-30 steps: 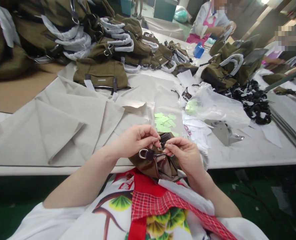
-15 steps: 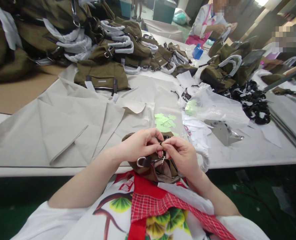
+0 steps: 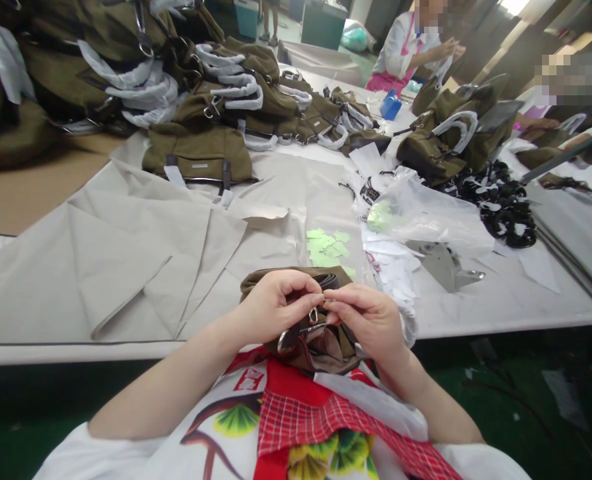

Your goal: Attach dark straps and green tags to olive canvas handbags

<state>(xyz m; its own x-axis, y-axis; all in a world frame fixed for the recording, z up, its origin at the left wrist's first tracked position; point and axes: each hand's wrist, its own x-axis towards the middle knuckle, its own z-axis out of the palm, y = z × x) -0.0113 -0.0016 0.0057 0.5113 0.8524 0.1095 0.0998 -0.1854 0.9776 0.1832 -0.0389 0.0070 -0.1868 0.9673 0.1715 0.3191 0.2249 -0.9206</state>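
Note:
An olive fabric bag [image 3: 326,357] lies at the table's front edge against my apron, its zipper [image 3: 312,329] facing me and a brownish lining showing. Over it my left hand [image 3: 276,303] pinches with thumb and forefinger. My right hand [image 3: 371,317] pinches too, its fingertips meeting the left ones. Whatever small piece sits between them is too hidden to name. Just below the fingertips hangs a small metal clasp [image 3: 314,315]. A metal ring [image 3: 283,341] shows beneath my left hand, and a dark strap [image 3: 329,281] curls behind the fingers.
Light green paper slips [image 3: 327,247] lie beyond the bag. To their right are a clear plastic bag [image 3: 436,207], white papers [image 3: 391,263] and black coiled straps [image 3: 506,207]. Finished-looking olive bags [image 3: 201,153] pile up at the back left. A co-worker [image 3: 401,53] stands across the table.
Both hands have shifted slightly downward and their fingertips are closer together. The metal clasp now hangs visibly below them, and more of the dark strap shows.

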